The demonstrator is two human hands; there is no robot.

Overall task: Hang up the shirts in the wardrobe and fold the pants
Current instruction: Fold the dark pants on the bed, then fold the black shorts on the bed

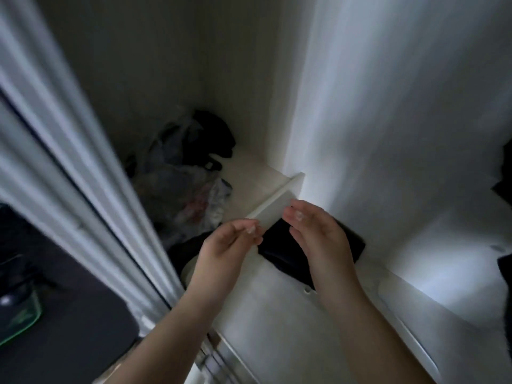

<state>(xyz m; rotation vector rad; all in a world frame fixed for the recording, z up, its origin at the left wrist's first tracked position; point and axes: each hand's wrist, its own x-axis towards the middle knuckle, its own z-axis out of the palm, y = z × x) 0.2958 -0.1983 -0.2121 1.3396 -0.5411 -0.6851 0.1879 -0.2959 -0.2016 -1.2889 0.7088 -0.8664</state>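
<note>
White wardrobe (pixel 374 106) panels are filling the view, with a white shelf (pixel 291 314) lying below them. No brand, label or writing is being shown legibly anywhere. Folded dark pants (pixel 279 250) are being seen lying flat on that shelf against the upright divider (pixel 274 206), their long axis running from the near left toward the far right — part of them is being hidden by the right hand (pixel 318 242). That hand is being held just above them, fingers straight and close together. The left hand (pixel 224 245) is being held beside it, fingers loosely curled with nothing between them. A blurred heap of clothes (pixel 185 184) is lying in the left compartment — details cannot be told.
</note>
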